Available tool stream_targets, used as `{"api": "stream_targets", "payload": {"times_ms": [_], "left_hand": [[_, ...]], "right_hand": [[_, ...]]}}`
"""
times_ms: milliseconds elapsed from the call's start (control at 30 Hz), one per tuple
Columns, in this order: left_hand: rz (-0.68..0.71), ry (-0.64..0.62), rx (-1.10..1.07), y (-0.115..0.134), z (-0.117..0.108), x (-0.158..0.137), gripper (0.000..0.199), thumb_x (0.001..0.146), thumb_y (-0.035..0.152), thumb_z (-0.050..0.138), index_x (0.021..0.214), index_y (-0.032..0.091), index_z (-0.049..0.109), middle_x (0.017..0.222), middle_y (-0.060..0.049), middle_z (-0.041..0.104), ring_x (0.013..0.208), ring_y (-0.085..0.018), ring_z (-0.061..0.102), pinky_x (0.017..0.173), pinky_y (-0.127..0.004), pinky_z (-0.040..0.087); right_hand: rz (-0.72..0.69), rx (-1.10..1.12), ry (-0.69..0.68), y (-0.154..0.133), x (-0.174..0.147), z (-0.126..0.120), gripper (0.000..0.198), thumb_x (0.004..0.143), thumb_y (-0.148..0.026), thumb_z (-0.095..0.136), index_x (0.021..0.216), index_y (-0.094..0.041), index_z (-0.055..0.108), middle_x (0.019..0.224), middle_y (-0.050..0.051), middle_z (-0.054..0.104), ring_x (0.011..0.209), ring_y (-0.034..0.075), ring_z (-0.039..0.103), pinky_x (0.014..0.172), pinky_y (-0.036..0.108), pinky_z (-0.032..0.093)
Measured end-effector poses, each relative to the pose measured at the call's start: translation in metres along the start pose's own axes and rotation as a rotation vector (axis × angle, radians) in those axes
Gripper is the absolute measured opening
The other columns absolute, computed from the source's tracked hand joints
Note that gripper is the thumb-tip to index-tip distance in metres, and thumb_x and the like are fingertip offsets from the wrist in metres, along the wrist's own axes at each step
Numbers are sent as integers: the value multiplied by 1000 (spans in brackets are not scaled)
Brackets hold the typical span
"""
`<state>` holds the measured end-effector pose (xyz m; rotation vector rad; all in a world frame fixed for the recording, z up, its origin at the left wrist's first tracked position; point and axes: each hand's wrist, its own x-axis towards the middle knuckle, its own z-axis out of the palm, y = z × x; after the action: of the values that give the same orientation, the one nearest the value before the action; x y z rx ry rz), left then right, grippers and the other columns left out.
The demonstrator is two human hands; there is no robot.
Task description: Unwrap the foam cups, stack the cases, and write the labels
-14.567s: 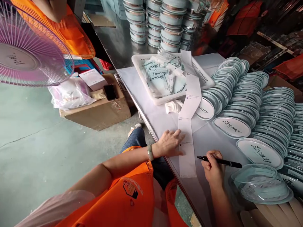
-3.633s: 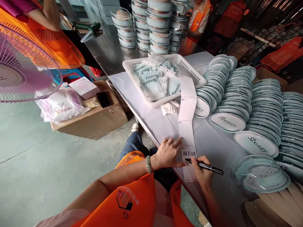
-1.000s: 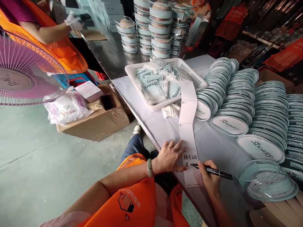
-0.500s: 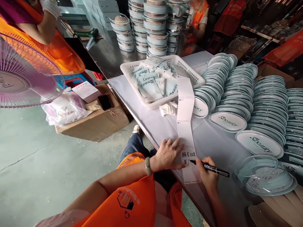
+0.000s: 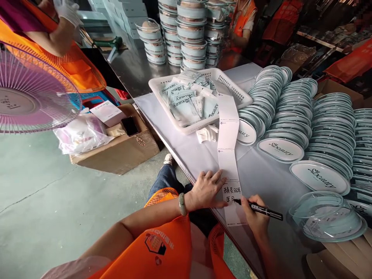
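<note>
A long white label strip (image 5: 228,135) runs from the white basket (image 5: 200,128) down to the table's near edge. My left hand (image 5: 205,190) lies with spread fingers on the strip's left side, pressing it to the table. In my right hand (image 5: 255,215) is a black marker pen (image 5: 267,211), its tip touching the lowest part of the strip. Two lines of handwritten black characters show there, the second one shorter. Blue-and-white sachets (image 5: 183,106) fill the basket. A crumpled white tissue (image 5: 207,134) lies between basket and strip.
Rows of stacked oval lids (image 5: 280,149) stand on the right, with a clear oval container (image 5: 325,215) nearest me. Tall stacks of filled tubs (image 5: 192,35) rise at the back. Left are a purple fan (image 5: 35,93), a cardboard box (image 5: 116,155) and a co-worker's gloved hand (image 5: 68,11).
The marker tip has moved slightly right, and more strokes of the second line's last character are on the label. My left hand stays in place on the strip.
</note>
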<state>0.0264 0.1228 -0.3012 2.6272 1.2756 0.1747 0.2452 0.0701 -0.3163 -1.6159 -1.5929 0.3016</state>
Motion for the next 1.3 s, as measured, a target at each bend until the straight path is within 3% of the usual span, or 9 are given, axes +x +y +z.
{"api": "stream_targets", "payload": {"times_ms": [100, 533, 767, 933, 1133, 1300], "left_hand": [[-2, 2, -3, 0, 0, 0, 90, 79, 81, 51, 146, 20, 50, 155, -11, 45, 110, -31, 54, 89, -44, 42], [-2, 12, 3, 0, 1, 0, 91, 79, 83, 49, 146, 20, 50, 155, -12, 45, 110, -31, 54, 89, -43, 42], [0, 20, -4, 0, 3, 0, 92, 79, 82, 50, 147, 20, 49, 155, -12, 45, 112, -31, 54, 90, -44, 43], [-6, 6, -14, 0, 2, 0, 91, 79, 81, 52, 147, 20, 49, 156, -12, 43, 113, -32, 54, 91, -44, 42], [-7, 0, -17, 0, 0, -1, 90, 80, 80, 52, 146, 19, 49, 156, -12, 43, 112, -31, 54, 91, -44, 43], [-10, 9, -11, 1, 1, -2, 90, 81, 81, 49, 146, 19, 49, 157, -11, 43, 112, -31, 54, 91, -44, 42]], "right_hand": [[32, -8, 60, 0, 0, -1, 42, 84, -54, 66, 62, -22, 50, 49, -4, 50, 43, 10, 46, 44, 23, 39], [46, -8, 61, -1, 2, -1, 39, 84, -51, 66, 63, -22, 50, 50, -4, 52, 43, 11, 47, 44, 23, 40], [6, 12, 36, -1, 1, -2, 40, 84, -45, 64, 58, -23, 43, 48, -6, 44, 43, 10, 42, 45, 23, 38], [94, -10, 162, 2, 2, -7, 45, 82, -57, 65, 58, -23, 46, 48, -3, 49, 51, 14, 53, 52, 25, 43], [198, -9, 48, 1, 5, -8, 50, 78, -66, 65, 61, -22, 51, 51, -1, 54, 46, 13, 49, 46, 25, 38], [197, -15, 42, 0, 5, -8, 54, 78, -68, 62, 56, -24, 41, 48, -4, 44, 45, 11, 42, 47, 25, 37]]}}
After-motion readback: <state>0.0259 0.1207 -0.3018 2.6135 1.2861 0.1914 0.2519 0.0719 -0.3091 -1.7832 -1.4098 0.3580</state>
